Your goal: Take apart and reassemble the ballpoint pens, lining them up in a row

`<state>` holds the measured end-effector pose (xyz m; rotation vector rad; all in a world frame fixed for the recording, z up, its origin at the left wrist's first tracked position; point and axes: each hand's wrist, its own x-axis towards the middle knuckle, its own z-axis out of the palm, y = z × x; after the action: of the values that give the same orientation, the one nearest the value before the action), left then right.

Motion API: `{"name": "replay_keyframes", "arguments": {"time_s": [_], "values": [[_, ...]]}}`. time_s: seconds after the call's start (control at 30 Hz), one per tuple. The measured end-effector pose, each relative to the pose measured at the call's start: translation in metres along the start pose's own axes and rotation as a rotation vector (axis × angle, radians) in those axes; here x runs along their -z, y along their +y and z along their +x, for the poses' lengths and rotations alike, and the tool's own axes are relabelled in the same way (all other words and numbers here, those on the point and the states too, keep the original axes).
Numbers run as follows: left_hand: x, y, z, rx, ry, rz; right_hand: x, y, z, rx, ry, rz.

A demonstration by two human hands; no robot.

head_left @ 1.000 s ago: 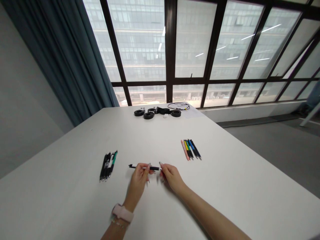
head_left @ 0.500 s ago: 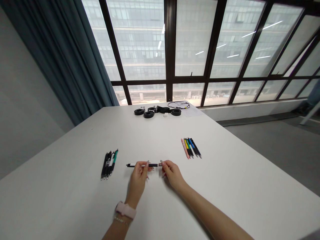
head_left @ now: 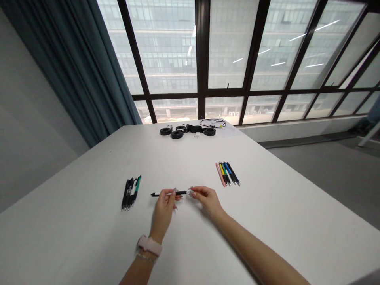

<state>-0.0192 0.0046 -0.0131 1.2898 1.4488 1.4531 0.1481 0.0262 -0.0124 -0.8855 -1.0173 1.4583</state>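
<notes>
Black pen point(head_left: 169, 193) being held level between two hands, just above a white table point(head_left: 267, 221).

Left hand point(head_left: 164, 206) is pinching the pen's middle with fingertips closed on the barrel; a pink watch point(head_left: 149, 245) is sitting on that wrist. Right hand point(head_left: 208, 200) is gripping the pen's right end with fingertips closed on it. Dark pens point(head_left: 130, 192) are lying in a row to the left, coloured pens point(head_left: 227, 174) to the right, both well apart from the hands. Black round parts and a cable point(head_left: 190, 130) are resting at the far edge near the window point(head_left: 225, 47).
</notes>
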Motion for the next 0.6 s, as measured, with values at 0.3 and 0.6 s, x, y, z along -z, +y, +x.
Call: {"name": "replay_keyframes", "arguments": {"time_s": [0.3,0.6], "values": [[-0.002,0.004,-0.002,-0.010,0.003,-0.003,-0.002,0.000,-0.002,-0.049,0.006,-0.081],[-0.003,0.009,-0.006,-0.062,-0.058,0.035,-0.004,0.001,-0.006,0.064,-0.010,-0.336]]}}
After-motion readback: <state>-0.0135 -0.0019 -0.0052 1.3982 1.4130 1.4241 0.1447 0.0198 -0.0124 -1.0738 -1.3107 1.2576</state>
